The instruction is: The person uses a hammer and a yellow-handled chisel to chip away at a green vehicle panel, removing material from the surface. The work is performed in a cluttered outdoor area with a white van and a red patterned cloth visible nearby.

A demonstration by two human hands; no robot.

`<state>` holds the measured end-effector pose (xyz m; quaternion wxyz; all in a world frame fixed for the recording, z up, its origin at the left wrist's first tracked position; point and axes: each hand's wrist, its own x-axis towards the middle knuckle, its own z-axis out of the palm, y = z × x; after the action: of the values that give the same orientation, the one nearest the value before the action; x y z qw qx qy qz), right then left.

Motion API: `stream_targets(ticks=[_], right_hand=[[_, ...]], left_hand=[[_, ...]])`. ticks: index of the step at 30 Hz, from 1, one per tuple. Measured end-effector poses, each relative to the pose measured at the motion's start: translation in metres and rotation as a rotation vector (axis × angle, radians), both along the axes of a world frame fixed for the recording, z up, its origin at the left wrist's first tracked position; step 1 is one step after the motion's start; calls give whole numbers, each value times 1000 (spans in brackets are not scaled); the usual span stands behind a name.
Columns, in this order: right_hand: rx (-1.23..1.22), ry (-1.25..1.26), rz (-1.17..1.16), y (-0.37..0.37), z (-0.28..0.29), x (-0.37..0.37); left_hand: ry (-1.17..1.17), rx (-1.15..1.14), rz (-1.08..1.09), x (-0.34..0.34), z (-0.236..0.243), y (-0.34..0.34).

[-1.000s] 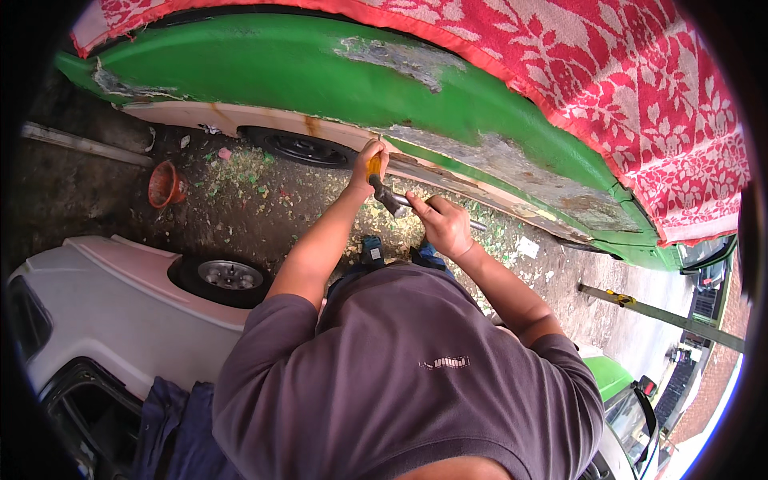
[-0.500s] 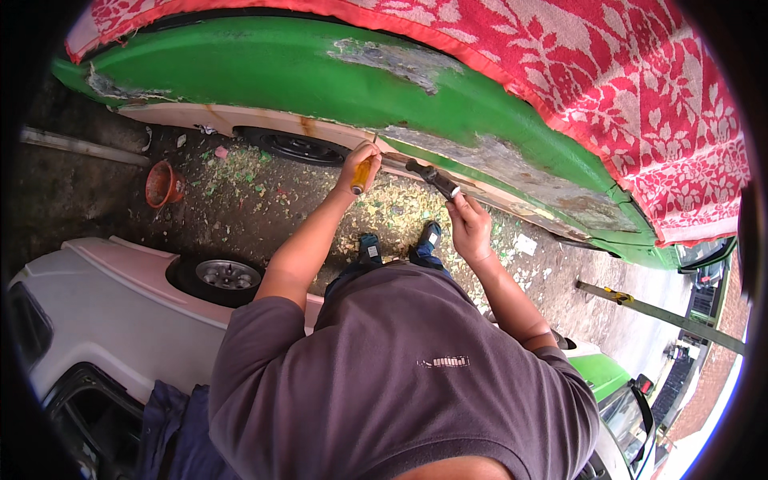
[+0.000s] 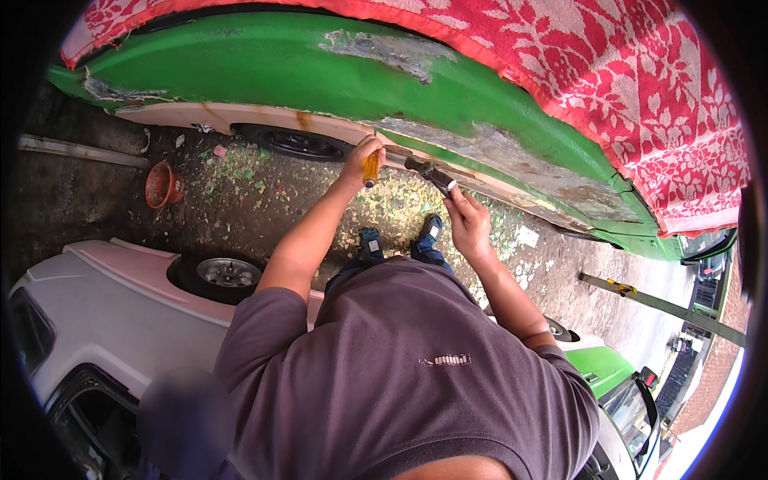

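Hammer [image 3: 432, 174] sits gripped in R hand [image 3: 470, 230], yellow-handled tool [image 3: 370, 169] in closed L hand [image 3: 361, 165]; car side [image 3: 320, 80] is part-bare (rest mostly green).

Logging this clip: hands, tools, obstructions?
Left hand gripping amber-handled tool, tip unclear. Right hand holding hammer, head apart from tool. Loose flakes underfoot.

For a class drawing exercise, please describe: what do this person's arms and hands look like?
The left hand and right hand wear no gloves, and no watch shows. Both forearms are bare below the short, plain sleeves of a dark purplish-grey T-shirt. Any rings are too small to make out.
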<state>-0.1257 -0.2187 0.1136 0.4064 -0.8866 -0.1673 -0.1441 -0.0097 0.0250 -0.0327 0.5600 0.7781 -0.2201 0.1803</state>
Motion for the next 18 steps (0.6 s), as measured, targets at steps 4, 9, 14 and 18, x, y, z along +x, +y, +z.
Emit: stream_targets(ticks=[4, 9, 14, 18], right_hand=[[-49, -13, 61, 1, 4, -11], [-209, -239, 269, 10, -2, -13], [-355, -88, 160, 18, -9, -10], [-299, -264, 230, 19, -7, -7]], left_hand=[[-8, 12, 15, -1, -5, -2], [73, -41, 38, -3, -2, -7], [89, -14, 92, 1, 8, -7], [87, 42, 75, -1, 7, -9]])
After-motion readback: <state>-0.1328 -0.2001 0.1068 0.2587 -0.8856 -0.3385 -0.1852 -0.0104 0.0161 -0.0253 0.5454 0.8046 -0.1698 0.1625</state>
